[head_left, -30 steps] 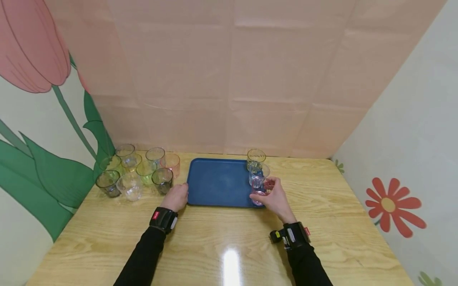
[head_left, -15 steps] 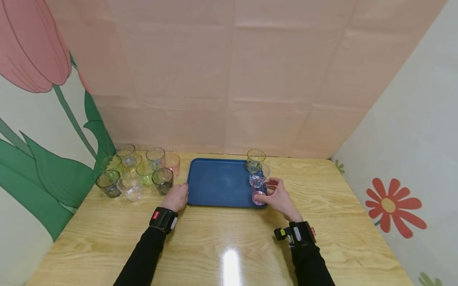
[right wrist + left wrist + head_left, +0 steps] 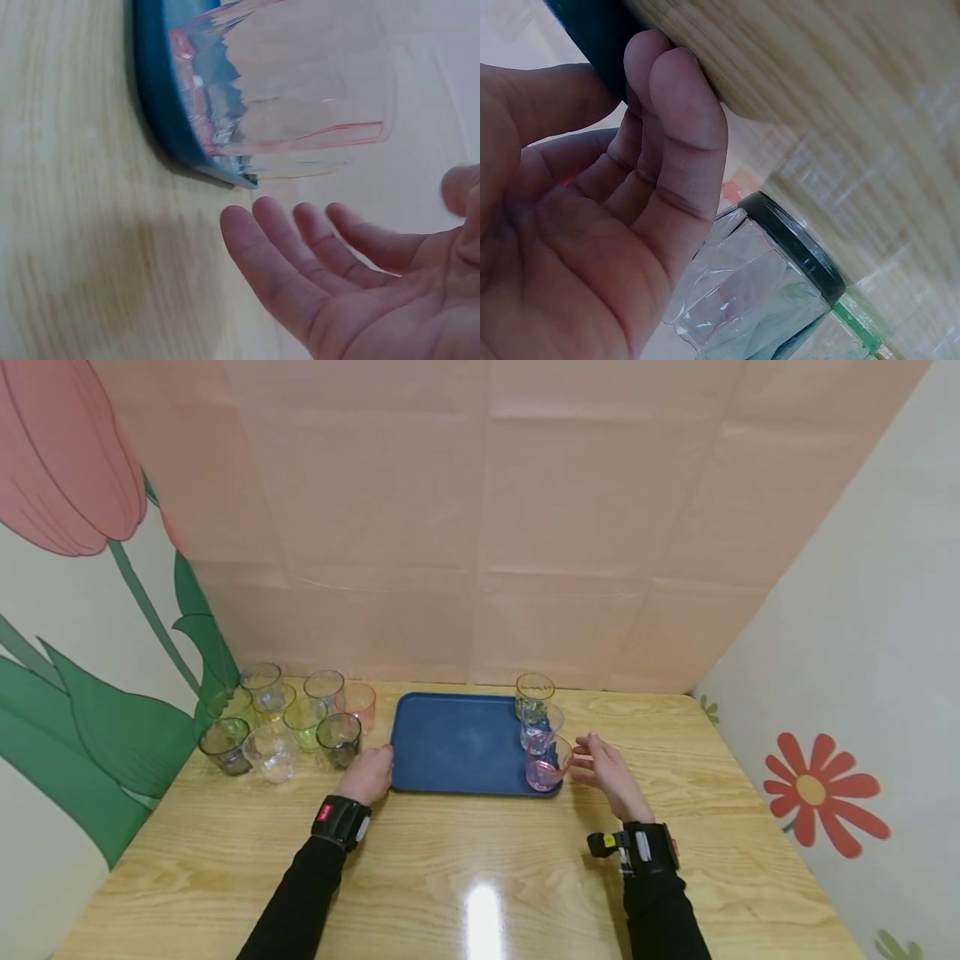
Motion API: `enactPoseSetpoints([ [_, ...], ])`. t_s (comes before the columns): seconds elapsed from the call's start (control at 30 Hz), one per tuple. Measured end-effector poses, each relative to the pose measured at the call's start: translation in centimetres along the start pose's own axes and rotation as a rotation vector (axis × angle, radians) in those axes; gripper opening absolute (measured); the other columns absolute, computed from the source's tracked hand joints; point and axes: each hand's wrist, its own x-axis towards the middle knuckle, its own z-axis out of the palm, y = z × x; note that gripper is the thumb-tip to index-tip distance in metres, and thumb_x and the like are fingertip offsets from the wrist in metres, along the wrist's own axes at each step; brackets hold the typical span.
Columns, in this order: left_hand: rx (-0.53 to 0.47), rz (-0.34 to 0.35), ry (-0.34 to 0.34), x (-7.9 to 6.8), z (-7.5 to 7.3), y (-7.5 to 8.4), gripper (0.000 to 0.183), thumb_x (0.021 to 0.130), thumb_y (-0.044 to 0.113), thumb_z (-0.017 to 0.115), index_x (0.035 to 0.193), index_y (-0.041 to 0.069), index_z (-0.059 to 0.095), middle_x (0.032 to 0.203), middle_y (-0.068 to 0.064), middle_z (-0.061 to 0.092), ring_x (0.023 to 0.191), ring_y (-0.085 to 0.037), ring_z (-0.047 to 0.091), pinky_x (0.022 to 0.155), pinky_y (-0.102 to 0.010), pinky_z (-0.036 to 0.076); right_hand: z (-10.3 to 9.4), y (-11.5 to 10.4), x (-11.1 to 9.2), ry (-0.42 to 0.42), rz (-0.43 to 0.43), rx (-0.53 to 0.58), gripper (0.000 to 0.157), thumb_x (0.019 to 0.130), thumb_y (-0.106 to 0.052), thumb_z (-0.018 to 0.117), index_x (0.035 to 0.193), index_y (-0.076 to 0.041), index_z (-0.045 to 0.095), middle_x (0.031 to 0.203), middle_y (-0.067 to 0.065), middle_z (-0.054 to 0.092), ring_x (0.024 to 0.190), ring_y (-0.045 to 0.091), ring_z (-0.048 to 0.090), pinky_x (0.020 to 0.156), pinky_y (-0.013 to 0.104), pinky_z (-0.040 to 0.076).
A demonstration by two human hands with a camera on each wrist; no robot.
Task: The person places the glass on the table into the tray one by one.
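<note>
At the left edge of the blue tray, my left hand pinches the rim between thumb and curled fingers; the left wrist view shows the dark tray edge there. A pink glass stands upright in the tray's front right corner. Just right of it, my right hand is apart from the glass with its fingers extended. Behind the pink glass, in a row along the tray's right side, stand a clear glass and a yellowish glass.
Left of the tray several glasses crowd together, among them a dark grey glass, a clear glass, a green glass and a pink glass. The wooden table meets a pink-covered wall at the back.
My right hand has let go of the pink glass and drawn away to the right, its fingers straightening. The glass stays in the tray's corner. My left hand keeps its place.
</note>
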Motion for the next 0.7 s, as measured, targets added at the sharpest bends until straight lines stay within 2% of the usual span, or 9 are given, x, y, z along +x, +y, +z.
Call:
enactPoseSetpoints([
  [0.1, 0.000, -0.001, -0.005, 0.0, 0.1, 0.0, 0.016, 0.092, 0.002, 0.062, 0.105, -0.006, 0.065, 0.080, -0.014, 0.068, 0.076, -0.030, 0.068, 0.068, -0.042, 0.055, 0.1, 0.3, 0.1, -0.002, 0.021, -0.042, 0.052, 0.109, -0.028, 0.031, 0.145, 0.008, 0.035, 0.138, 0.029, 0.046, 0.125, 0.039, 0.052, 0.102, 0.050, 0.048],
  [0.17, 0.002, -0.001, -0.007, 0.0, 0.1, 0.0, 0.015, 0.092, 0.002, 0.062, 0.105, -0.006, 0.065, 0.079, -0.014, 0.068, 0.075, -0.030, 0.068, 0.067, -0.042, 0.055, 0.2, 0.4, 0.1, 0.004, 0.026, -0.071, 0.042, 0.107, -0.014, 0.037, 0.143, 0.008, 0.039, 0.134, 0.029, 0.050, 0.117, 0.036, 0.059, 0.098, 0.048, 0.051],
  [0.27, 0.005, -0.003, -0.008, 0.1, 0.1, 0.0, 0.013, 0.092, 0.002, 0.062, 0.103, -0.005, 0.065, 0.079, -0.014, 0.068, 0.075, -0.030, 0.068, 0.067, -0.042, 0.055, 0.4, 0.6, 0.2, 0.017, 0.037, -0.100, 0.039, 0.101, 0.000, 0.044, 0.139, 0.007, 0.046, 0.126, 0.027, 0.056, 0.105, 0.030, 0.065, 0.090, 0.044, 0.056],
  [0.43, 0.009, -0.004, -0.008, 0.1, 0.0, 0.0, 0.013, 0.093, 0.003, 0.062, 0.103, -0.005, 0.064, 0.080, -0.015, 0.068, 0.077, -0.031, 0.069, 0.068, -0.043, 0.055, 0.6, 1.0, 0.5, 0.002, 0.058, -0.137, 0.035, 0.097, 0.002, 0.051, 0.132, 0.007, 0.053, 0.118, 0.024, 0.062, 0.095, 0.025, 0.067, 0.080, 0.037, 0.060],
  [0.7, 0.004, 0.001, -0.005, 0.0, -0.1, 0.1, 0.011, 0.093, 0.002, 0.062, 0.101, -0.005, 0.064, 0.079, -0.015, 0.068, 0.076, -0.031, 0.068, 0.067, -0.042, 0.055, 0.7, 1.5, 1.2, -0.016, 0.076, -0.135, 0.030, 0.099, 0.001, 0.051, 0.127, 0.008, 0.054, 0.107, 0.019, 0.065, 0.091, 0.022, 0.066, 0.076, 0.035, 0.060],
])
